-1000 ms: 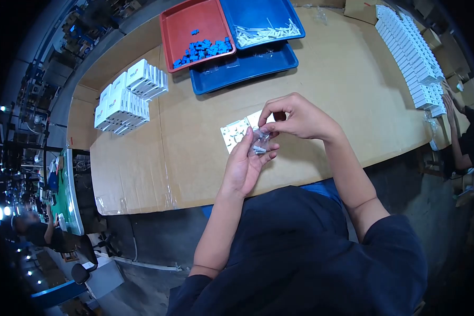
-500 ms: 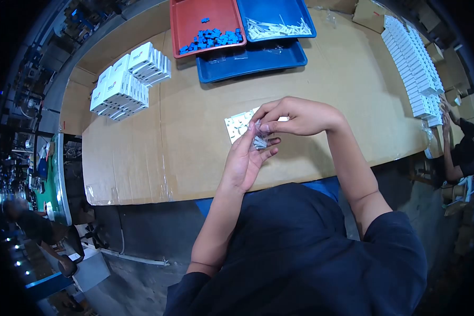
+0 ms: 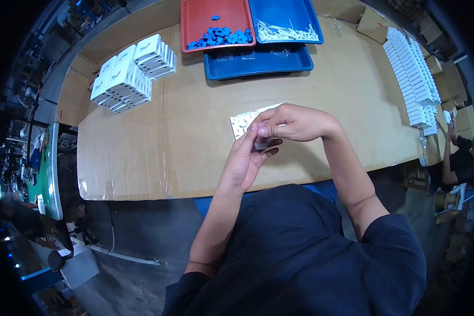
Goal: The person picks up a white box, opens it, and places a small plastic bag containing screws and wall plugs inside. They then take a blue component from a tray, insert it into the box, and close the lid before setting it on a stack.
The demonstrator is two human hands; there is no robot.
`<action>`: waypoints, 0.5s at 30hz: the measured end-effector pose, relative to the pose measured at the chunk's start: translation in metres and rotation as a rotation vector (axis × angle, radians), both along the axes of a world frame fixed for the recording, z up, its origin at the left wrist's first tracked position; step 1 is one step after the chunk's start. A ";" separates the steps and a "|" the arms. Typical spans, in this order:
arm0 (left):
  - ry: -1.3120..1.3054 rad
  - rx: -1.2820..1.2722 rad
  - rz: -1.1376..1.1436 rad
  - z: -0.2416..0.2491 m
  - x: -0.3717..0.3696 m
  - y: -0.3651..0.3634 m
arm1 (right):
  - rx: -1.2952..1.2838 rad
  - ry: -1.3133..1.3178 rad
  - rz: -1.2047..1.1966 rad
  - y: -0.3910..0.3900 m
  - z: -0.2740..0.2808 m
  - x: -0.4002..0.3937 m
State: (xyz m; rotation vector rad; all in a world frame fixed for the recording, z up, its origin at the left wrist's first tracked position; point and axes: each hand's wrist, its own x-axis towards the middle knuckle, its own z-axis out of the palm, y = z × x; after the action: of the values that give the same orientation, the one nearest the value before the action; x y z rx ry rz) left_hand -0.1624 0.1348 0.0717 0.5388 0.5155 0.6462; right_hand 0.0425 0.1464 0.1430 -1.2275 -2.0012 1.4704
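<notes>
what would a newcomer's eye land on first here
Probably the red tray of bright blue pieces at the table's far side, beside a blue tray holding thin white pieces. Next, the left hand and right hand, meeting at a small clear bag near the middle. White stacks stand at left and right.

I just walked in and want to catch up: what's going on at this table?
Someone's left hand and right hand meet at the fingertips around what looks like a small plastic bag, mostly hidden by the fingers. Flat white parts lie on the table, partly covered from view by the hands. Farther off, a red tray holds blue pieces, and a blue tray holds slender white pieces.
</notes>
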 end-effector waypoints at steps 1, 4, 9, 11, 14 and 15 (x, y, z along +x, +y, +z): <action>0.014 -0.001 0.021 0.001 0.000 0.001 | 0.009 -0.035 0.007 0.002 0.000 -0.001; -0.043 0.006 0.010 -0.011 -0.005 0.001 | -0.014 0.029 -0.007 0.004 0.000 -0.004; -0.026 0.002 0.010 -0.010 -0.007 0.004 | 0.060 -0.045 0.017 0.005 -0.003 -0.007; -0.010 0.001 0.011 -0.014 -0.010 0.003 | -0.026 -0.035 0.016 0.005 -0.004 -0.012; -0.016 -0.015 0.008 -0.019 -0.011 0.004 | -0.039 -0.029 0.050 0.010 -0.017 -0.007; -0.018 -0.005 0.003 -0.017 -0.010 0.005 | 0.026 -0.029 0.084 0.013 -0.019 -0.005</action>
State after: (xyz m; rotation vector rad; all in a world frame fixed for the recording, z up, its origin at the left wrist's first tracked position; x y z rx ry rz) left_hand -0.1722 0.1399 0.0548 0.5269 0.5004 0.6516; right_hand 0.0379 0.1591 0.1240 -1.1733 -2.1084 1.4683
